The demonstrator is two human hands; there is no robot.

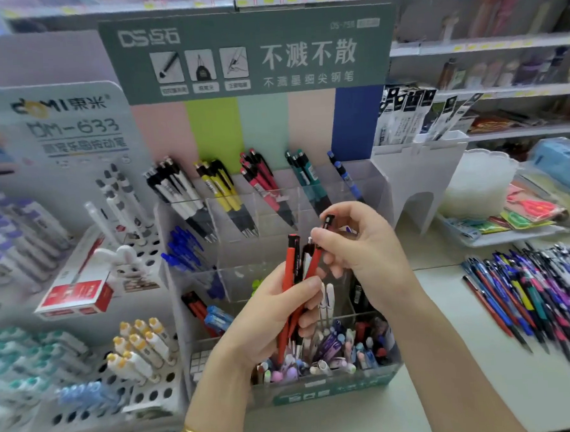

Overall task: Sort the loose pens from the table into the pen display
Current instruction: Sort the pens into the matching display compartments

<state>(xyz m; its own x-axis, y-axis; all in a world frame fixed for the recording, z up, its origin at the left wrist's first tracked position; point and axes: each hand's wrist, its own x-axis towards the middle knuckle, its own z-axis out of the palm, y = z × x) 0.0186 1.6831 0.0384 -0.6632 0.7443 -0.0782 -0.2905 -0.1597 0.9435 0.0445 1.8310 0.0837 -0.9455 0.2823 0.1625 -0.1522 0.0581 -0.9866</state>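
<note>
Left hand [266, 322], lower centre, is clamping its grip round three pens [292, 265] while right hand [364, 248] is pinching one of them by its top.

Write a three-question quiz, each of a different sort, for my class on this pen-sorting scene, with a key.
1. True or false: the left hand grips a bunch of red pens.
2. Multiple choice: where do the loose pens lie, seen from the camera? A) left of the display; B) right of the display; C) on a wall shelf.
3. Short answer: what colour are the second-slot pens, counting from the left in the display's back row?

Key: 1 true; 2 B; 3 yellow.
</note>
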